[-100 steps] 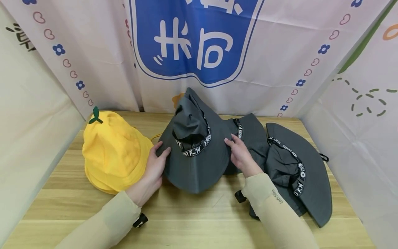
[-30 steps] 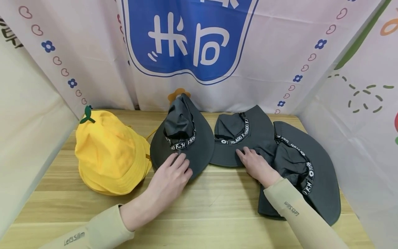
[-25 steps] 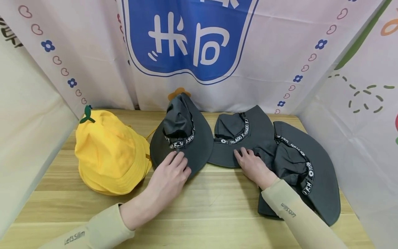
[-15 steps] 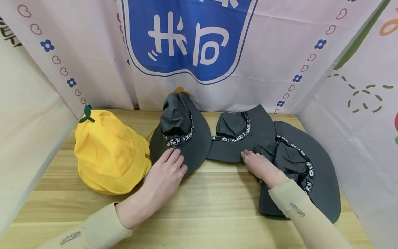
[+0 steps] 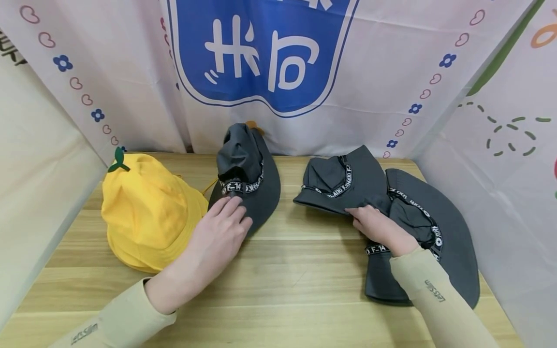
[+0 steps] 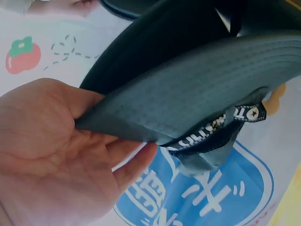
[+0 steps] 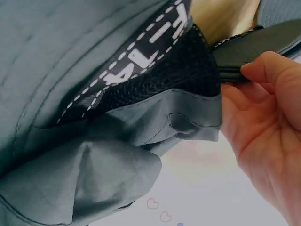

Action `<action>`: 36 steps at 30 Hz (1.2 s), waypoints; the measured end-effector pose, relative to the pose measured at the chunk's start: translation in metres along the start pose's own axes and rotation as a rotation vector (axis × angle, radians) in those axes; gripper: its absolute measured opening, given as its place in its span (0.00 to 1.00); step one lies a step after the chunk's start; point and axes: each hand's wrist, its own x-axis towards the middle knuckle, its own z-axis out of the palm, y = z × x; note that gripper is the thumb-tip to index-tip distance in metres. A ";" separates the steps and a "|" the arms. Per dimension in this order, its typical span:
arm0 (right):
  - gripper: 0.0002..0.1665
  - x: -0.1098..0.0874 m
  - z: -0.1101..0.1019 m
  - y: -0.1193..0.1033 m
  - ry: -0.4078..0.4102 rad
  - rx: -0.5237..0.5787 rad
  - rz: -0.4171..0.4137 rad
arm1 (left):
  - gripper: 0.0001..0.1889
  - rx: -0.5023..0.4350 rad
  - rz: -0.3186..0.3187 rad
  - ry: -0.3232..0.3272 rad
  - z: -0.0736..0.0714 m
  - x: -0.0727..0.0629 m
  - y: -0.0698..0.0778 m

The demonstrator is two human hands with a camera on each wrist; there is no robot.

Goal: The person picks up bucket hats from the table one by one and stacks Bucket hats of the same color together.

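Note:
My left hand [image 5: 219, 237] pinches the front brim of a dark grey sun hat [image 5: 264, 193], thumb on one side and fingers on the other in the left wrist view. That hat [image 6: 188, 89] tilts there, its crown pointing down and its lettered band showing. Further right, my right hand [image 5: 378, 224] grips the near brim edge of a second grey hat [image 5: 365, 176], whose front edge is raised. Thumb and fingers close on the brim [image 7: 263, 49] in the right wrist view. A third grey hat [image 5: 454, 237] lies beside it, partly behind my right arm.
Another grey brim with a lettered band [image 5: 385, 285] shows under the third hat. A yellow bucket hat [image 5: 148, 212] with a green sprout stands at the left of the wooden table [image 5: 278, 295]. A printed cloth backdrop [image 5: 304, 135] closes off the back.
Both hands first held the left hat, which overlapped the second one. Now the left hand has carried it leftward, apart from the second hat, whose front brim the right hand has lifted.

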 end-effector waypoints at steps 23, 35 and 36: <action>0.25 0.007 -0.007 -0.034 0.042 0.101 0.003 | 0.46 -1.744 -0.682 -0.571 0.031 0.043 0.084; 0.25 -0.009 0.011 -0.055 0.043 0.063 -0.090 | 0.27 -2.166 -1.320 -0.208 0.065 0.079 0.090; 0.25 -0.010 0.013 -0.055 0.062 0.048 -0.108 | 0.25 -2.159 -1.316 -0.194 0.066 0.078 0.090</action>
